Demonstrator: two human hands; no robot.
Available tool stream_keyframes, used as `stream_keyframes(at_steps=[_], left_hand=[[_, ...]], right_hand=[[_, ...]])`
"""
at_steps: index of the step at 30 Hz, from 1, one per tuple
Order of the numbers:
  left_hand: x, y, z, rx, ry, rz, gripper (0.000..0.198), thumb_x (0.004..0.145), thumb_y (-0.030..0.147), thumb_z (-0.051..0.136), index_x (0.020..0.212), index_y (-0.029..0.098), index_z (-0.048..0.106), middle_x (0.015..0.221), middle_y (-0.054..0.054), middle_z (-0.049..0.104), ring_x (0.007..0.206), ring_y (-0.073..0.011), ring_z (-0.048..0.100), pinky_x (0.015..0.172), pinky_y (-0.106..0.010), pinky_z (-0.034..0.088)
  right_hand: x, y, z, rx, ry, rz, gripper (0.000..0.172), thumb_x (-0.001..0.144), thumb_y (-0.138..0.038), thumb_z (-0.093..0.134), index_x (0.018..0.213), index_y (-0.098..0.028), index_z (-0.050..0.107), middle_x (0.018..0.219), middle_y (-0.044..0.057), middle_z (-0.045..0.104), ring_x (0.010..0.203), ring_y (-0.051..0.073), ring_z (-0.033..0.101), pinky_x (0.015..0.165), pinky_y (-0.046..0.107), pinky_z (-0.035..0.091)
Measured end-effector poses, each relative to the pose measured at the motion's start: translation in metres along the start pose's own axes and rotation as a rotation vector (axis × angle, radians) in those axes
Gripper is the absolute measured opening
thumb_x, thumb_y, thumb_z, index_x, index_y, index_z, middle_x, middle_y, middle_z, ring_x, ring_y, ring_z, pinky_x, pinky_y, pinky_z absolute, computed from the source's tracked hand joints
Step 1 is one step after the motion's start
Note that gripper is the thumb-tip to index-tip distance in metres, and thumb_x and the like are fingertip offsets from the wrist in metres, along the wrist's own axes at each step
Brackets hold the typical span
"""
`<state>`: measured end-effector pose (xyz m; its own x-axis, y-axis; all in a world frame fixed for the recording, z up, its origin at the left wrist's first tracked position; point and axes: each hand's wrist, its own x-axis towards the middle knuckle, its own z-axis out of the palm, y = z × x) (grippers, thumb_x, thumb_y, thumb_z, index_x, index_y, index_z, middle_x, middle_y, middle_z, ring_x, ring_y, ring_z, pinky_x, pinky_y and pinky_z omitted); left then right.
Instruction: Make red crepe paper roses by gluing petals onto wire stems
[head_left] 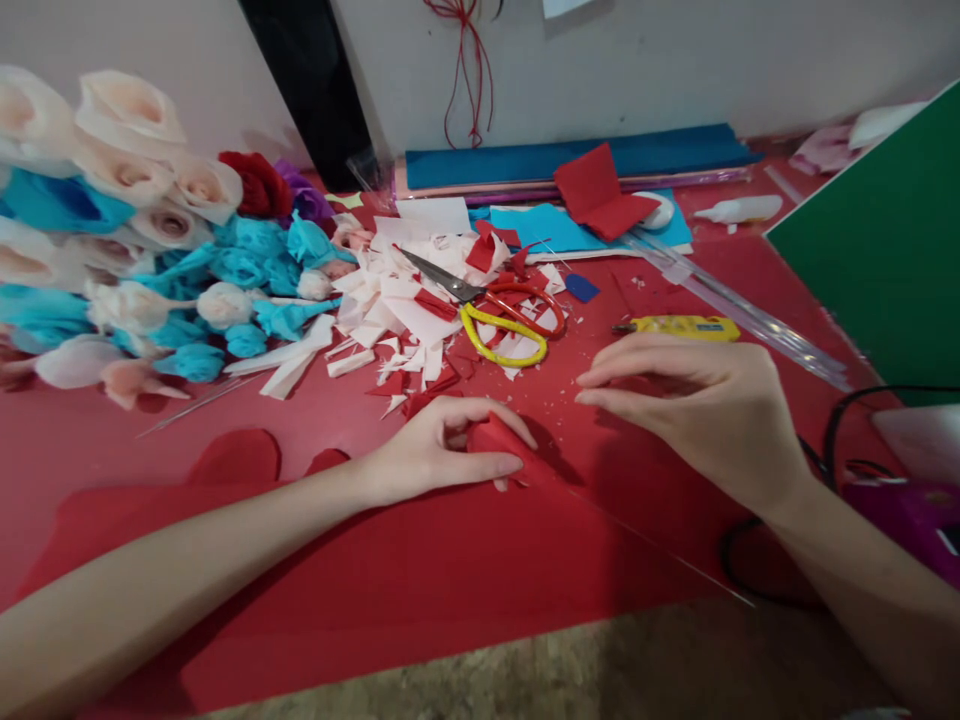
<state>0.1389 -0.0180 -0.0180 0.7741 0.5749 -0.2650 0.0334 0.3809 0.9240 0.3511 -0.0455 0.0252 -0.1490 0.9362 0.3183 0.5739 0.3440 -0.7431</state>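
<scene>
My left hand (pixel 442 450) is closed around a red paper piece (pixel 499 440) at the middle of the head view. From that piece a thin wire (pixel 667 550) runs down to the right. To the right, my right hand (pixel 675 400) hovers over the table with thumb and fingertips near each other but a gap between them, and nothing shows in it. A large red sheet (pixel 420 570) lies under my left forearm. Beyond my hands are scissors (pixel 487 300) with red and yellow handles and a yellow tool (pixel 682 327).
Paper scraps (pixel 420 300) are heaped behind my left hand. Paper flowers (pixel 180 240) fill the left back. Clear sticks (pixel 742 300), a white bottle (pixel 742 209) and a green board (pixel 892 240) are at the right. A black cable (pixel 829 430) lies beside my right wrist.
</scene>
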Motion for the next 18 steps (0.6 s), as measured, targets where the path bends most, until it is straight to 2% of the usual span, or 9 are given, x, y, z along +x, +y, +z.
stream_keyframes(at_steps=[6, 11, 13, 18], left_hand=[[0.0007, 0.0012, 0.0003, -0.017, 0.000, -0.006, 0.014, 0.072, 0.015, 0.065, 0.085, 0.012, 0.061, 0.068, 0.000, 0.067, 0.058, -0.0049, 0.061, 0.058, -0.011, 0.048], [0.0008, 0.0010, 0.0000, -0.008, 0.006, -0.002, 0.015, 0.072, 0.017, 0.065, 0.086, 0.012, 0.061, 0.071, -0.002, 0.067, 0.059, -0.0060, 0.062, 0.059, -0.013, 0.050], [0.0004, 0.0006, -0.0002, 0.000, 0.013, 0.001, 0.015, 0.072, 0.017, 0.065, 0.086, 0.011, 0.061, 0.072, -0.003, 0.067, 0.058, -0.0069, 0.062, 0.059, -0.014, 0.050], [-0.0005, 0.0006, -0.0005, 0.011, 0.012, 0.007, 0.016, 0.072, 0.017, 0.065, 0.086, 0.011, 0.061, 0.071, -0.002, 0.067, 0.058, -0.0071, 0.062, 0.058, -0.014, 0.050]], right_hand=[[-0.0026, -0.0020, 0.0006, 0.017, -0.002, 0.068, 0.017, 0.066, -0.028, 0.072, 0.059, -0.019, 0.058, 0.064, -0.002, 0.061, 0.059, 0.011, 0.055, 0.052, 0.022, 0.044], [-0.0003, -0.0007, 0.0014, 0.004, 0.013, 0.029, 0.008, 0.072, -0.020, 0.067, 0.064, -0.019, 0.063, 0.070, -0.003, 0.064, 0.065, 0.011, 0.059, 0.061, 0.019, 0.049], [0.0008, -0.0003, 0.0010, 0.036, -0.008, 0.070, 0.006, 0.075, -0.019, 0.063, 0.069, -0.019, 0.065, 0.073, -0.003, 0.066, 0.067, 0.010, 0.061, 0.061, 0.017, 0.050], [0.0001, 0.0006, -0.0002, 0.133, -0.077, 0.196, 0.008, 0.077, -0.024, 0.061, 0.074, -0.020, 0.067, 0.068, -0.003, 0.066, 0.060, 0.009, 0.061, 0.052, 0.014, 0.049]])
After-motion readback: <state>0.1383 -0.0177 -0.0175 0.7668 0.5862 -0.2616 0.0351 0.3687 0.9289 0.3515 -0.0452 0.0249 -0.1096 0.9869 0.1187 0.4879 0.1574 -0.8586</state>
